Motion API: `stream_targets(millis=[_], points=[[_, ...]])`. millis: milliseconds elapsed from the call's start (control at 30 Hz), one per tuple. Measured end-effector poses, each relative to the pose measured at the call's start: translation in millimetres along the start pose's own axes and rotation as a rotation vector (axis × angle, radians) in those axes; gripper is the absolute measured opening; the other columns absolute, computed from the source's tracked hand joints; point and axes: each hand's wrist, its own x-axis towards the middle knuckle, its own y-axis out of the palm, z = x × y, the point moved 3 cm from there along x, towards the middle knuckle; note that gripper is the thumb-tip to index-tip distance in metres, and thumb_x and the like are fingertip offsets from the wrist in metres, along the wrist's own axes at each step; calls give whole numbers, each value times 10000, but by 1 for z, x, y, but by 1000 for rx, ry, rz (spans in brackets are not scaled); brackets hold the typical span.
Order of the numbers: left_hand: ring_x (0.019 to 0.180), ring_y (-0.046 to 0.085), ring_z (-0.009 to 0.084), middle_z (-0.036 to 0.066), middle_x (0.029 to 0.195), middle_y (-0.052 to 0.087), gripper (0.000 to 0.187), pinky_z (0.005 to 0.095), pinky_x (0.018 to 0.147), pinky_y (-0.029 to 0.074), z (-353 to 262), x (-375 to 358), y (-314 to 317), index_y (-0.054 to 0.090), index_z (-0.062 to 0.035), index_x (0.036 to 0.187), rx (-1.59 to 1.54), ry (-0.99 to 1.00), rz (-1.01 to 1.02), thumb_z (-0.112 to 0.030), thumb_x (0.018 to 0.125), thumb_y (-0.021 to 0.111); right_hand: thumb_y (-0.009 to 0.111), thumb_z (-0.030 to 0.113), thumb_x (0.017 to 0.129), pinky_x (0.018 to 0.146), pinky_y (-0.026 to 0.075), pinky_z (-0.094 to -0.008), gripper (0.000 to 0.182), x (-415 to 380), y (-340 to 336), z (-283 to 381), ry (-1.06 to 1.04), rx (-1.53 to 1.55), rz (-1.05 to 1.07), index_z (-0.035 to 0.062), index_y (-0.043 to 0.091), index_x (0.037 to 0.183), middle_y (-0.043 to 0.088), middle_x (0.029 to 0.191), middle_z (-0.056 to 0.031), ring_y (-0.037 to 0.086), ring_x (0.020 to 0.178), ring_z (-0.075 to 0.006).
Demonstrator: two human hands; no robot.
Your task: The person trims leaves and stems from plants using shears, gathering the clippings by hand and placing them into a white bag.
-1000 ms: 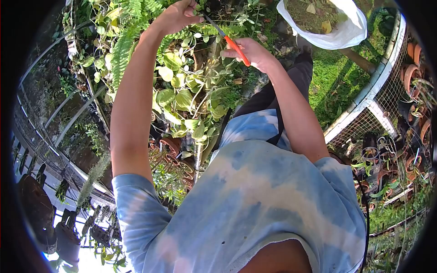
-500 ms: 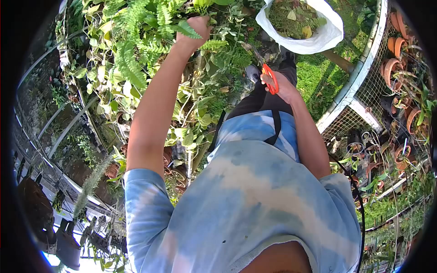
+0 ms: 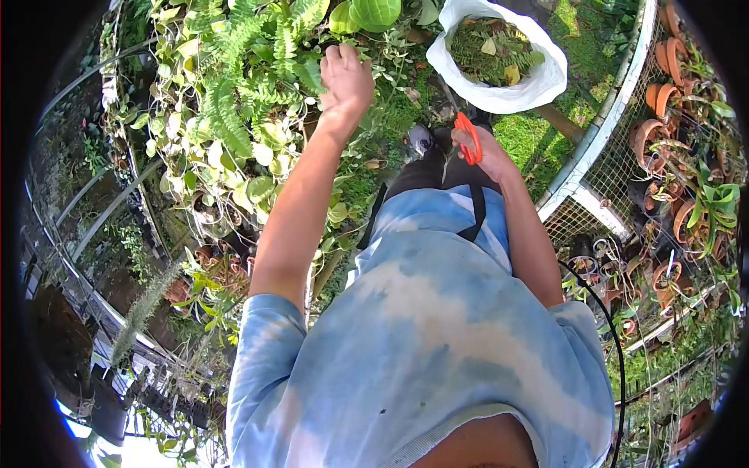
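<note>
My left hand (image 3: 346, 78) is over the leafy plants at the top, its fingers apart and nothing visible in them. Green fern fronds (image 3: 226, 113) lie just to its left, and large round leaves (image 3: 374, 12) are above it. Orange-handled scissors (image 3: 469, 139) are in my right hand (image 3: 485, 154), in front of my legs; their blades point up and are partly hidden. A white sack (image 3: 546, 82), open at the top, holds cut fern and dry leaves above my right hand.
A curved pale metal frame with wire mesh (image 3: 581, 175) runs down the right. Beyond it stand several clay pots (image 3: 649, 144) with plants. A black cable (image 3: 616, 343) hangs beside my right arm. Grass (image 3: 519, 144) shows below the sack.
My left hand has moved right and slightly down from the fern, and its fingers have opened from a closed grip. The sack appears further left and lower. My right hand still holds the scissors.
</note>
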Motion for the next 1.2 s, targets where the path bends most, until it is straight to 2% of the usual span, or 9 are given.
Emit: stream_targets(millis=[167,267,400,567,667,700,967,1000,1200], points=[[1177,575,314,207,1320,568,613,394,923,511,-14,-15,69,457,5,1376,-707,-415,584,-235,884,735,688,548,901,712,477,-265,524,-6,-14,12,25,-10,-21,54,601,1051,537,924,0,536,842,-98],[1296,490,279,218,1433,484,926,381,1020,464,-5,1,134,193,-20,1550,-1393,-760,302,-232,858,770,697,480,923,726,486,-266,465,-11,-21,16,55,-6,-10,52,603,1077,546,955,2,542,878,-92],[1401,368,332,245,1477,431,1123,453,1156,329,-23,28,111,84,-31,1567,-907,-559,187,-254,765,838,733,381,918,652,434,-239,333,-21,-28,21,66,21,-65,90,579,961,511,834,40,492,713,-74],[1204,569,416,244,1256,640,621,453,1017,460,-7,61,157,563,1,1310,-504,-556,92,-338,824,748,736,350,919,635,407,-228,307,-24,-41,25,112,-40,-49,98,563,948,497,804,53,478,703,-64],[1203,592,400,304,1279,603,588,433,995,486,-7,61,180,548,59,1336,-737,-654,149,-277,877,699,736,351,917,629,400,-227,307,-24,-45,34,107,-45,-45,101,560,947,497,800,55,473,700,-62],[937,682,364,190,997,729,408,390,846,508,-19,53,169,673,29,1092,-702,-685,-114,-319,880,698,735,352,917,629,399,-228,307,-23,-46,37,108,-43,-51,101,562,952,499,802,54,472,701,-61],[1016,572,146,55,1138,675,413,303,899,451,-25,-15,191,620,9,1211,-1910,-940,-319,-328,977,666,705,414,929,684,419,-236,349,-6,-55,58,86,-161,29,95,577,990,488,848,42,470,750,-88],[1001,584,138,44,1109,680,322,308,900,463,-41,-18,124,645,-17,1154,-1499,-810,-248,-290,983,659,712,415,924,685,417,-239,353,-2,-54,62,91,-177,44,94,580,986,486,843,42,467,749,-89],[818,621,102,22,940,699,158,272,763,510,-6,-40,95,687,-75,1002,-1703,-931,-199,-228,991,650,786,585,794,726,440,-289,592,24,-26,91,65,-470,105,44,594,939,543,821,-5,533,789,-147]])
